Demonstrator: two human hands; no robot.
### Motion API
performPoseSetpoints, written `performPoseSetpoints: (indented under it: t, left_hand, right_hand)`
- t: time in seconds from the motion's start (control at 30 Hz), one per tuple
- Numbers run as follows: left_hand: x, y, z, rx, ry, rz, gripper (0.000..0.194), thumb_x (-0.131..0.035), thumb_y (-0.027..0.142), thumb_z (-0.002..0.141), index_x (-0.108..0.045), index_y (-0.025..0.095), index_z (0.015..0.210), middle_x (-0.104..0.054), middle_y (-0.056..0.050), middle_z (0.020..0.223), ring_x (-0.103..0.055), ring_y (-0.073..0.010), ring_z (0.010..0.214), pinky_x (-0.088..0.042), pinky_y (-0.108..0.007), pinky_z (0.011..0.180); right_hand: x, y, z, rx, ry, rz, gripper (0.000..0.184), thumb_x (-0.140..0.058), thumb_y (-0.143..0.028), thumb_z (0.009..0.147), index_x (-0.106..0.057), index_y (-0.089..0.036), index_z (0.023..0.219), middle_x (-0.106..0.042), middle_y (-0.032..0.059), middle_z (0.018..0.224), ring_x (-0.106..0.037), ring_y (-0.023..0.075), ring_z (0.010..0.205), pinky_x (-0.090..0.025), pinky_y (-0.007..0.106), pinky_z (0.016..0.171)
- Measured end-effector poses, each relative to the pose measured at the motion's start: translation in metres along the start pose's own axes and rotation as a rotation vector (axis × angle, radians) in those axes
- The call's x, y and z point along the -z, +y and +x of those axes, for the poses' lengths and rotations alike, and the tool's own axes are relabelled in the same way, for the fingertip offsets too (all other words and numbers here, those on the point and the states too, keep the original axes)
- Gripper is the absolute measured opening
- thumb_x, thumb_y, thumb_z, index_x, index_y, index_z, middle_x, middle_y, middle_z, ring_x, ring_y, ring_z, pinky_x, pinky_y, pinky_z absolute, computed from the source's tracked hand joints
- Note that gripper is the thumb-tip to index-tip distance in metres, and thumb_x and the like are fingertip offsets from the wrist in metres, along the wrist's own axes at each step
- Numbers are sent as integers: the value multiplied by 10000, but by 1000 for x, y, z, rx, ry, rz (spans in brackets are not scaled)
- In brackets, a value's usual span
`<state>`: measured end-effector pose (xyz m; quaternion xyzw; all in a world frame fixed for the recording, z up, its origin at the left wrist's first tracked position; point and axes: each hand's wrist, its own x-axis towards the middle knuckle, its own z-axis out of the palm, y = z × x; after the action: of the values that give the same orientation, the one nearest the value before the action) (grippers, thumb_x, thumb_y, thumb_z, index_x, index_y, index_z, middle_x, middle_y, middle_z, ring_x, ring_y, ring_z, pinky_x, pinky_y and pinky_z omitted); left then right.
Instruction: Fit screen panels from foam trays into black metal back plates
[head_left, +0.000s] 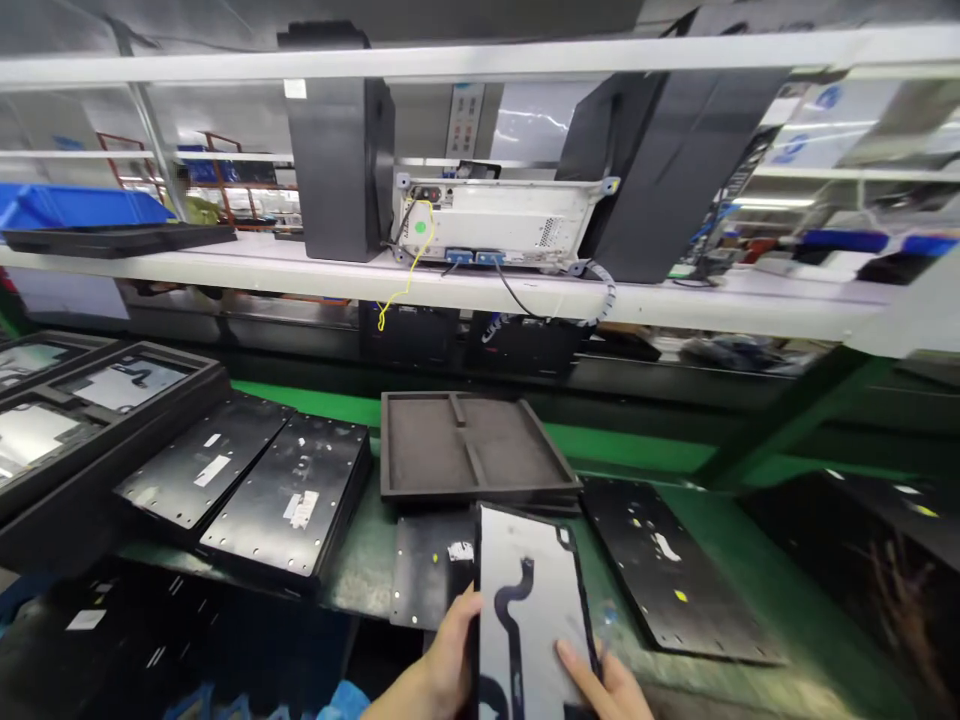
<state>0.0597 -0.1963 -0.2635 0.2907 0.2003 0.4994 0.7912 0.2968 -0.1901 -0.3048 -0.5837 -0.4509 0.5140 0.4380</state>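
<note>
A flat silver panel (536, 570) with a black frame and a dark, curved ribbon cable tilts up at the bottom middle. My left hand (450, 645) grips its left edge. At the lower right edge, my right hand (609, 685) is closed on the panel, with a finger lying across the silver face. The panel's lower end runs out of view. Behind it, partly covered, lies a black plate (420, 575) with a white label. Another black plate (667, 570) rests to the right on the green bench.
An empty-looking divided foam tray (427, 445) sits behind the panel. Stacked black plates (292, 490) lie to the left, beside foam trays (180, 420) holding silver panels. Above, a white shelf (300, 275) carries a white device (487, 220) with dangling cables.
</note>
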Motion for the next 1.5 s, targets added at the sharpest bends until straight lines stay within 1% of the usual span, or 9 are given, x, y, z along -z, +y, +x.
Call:
performPoseSetpoints:
  t: [0.13,0.33,0.57,0.7,0.83,1.03,1.2,1.4,1.5]
  left_hand:
    - [-5,31,9,-156,-155,289,837,-605,784,990,-558,245,1629,-685,-173,1520,-703,-327,1308,-554,-456,1071]
    - [62,51,-2,-417,223,1276,540,-685,467,1044,-637,277,1548,-709,-134,1514,-669,-320,1395,-494,-545,1247]
    - [105,26,-15,-512,375,1517,418,-615,410,1092,-688,292,1487,-761,-123,1431,-735,-296,1323,-599,-517,1175]
    - [101,27,-14,-511,390,1581,402,-645,444,1084,-718,331,1463,-769,-105,1433,-736,-311,1334,-601,-552,1185]
    - [104,33,-18,-546,353,1567,368,-615,415,1107,-729,337,1448,-776,-95,1418,-739,-286,1328,-621,-496,1166]
    - [131,29,-32,-547,558,1546,371,-570,395,1129,-701,281,1457,-653,-143,1579,-632,-321,1481,-542,-587,1248]
    - [122,22,-40,-448,638,1663,611,-599,401,1118,-456,240,1691,-467,-196,1754,-495,-369,1612,-488,-658,1276]
    - [72,81,-69,-739,505,1933,556,-658,208,1069,-561,295,1610,-617,-144,1632,-637,-291,1482,-575,-483,1204]
    - [64,131,-92,-891,755,2177,599,-721,228,1034,-584,316,1610,-641,-140,1613,-643,-340,1469,-529,-538,1229]
  right_hand:
    - [37,-79,49,-35,69,97,695,-947,-705,649,-848,-200,1116,-871,121,1062,-824,381,968,-681,465,882]
    - [66,-241,177,218,211,-163,375,-927,-400,751,-820,-145,1004,-850,148,1000,-757,281,867,-571,369,793]
    - [2,-319,207,403,267,-931,312,-777,-313,950,-823,-42,1098,-792,198,986,-612,160,811,-325,375,769]
    - [-48,-304,160,543,158,-879,376,-757,-576,974,-833,-211,1024,-764,46,872,-593,166,777,-335,330,739]
    - [-51,-254,92,664,38,-586,439,-700,-682,995,-805,-262,1070,-630,-26,714,-551,176,695,-383,314,684]
    - [-10,-99,43,336,81,-346,577,-679,-775,942,-766,-206,908,-381,-60,643,-390,159,620,-337,317,615]
    - [8,9,31,125,209,-373,741,-683,-821,877,-806,-169,1206,-398,-75,646,-459,188,633,-407,340,674]
    - [-5,38,11,32,334,-281,713,-694,-830,865,-749,-217,1223,-426,-86,638,-456,183,610,-415,345,691]
    - [-18,28,-1,44,337,-244,573,-687,-787,913,-723,-243,1088,-395,-73,637,-454,196,621,-409,357,692]
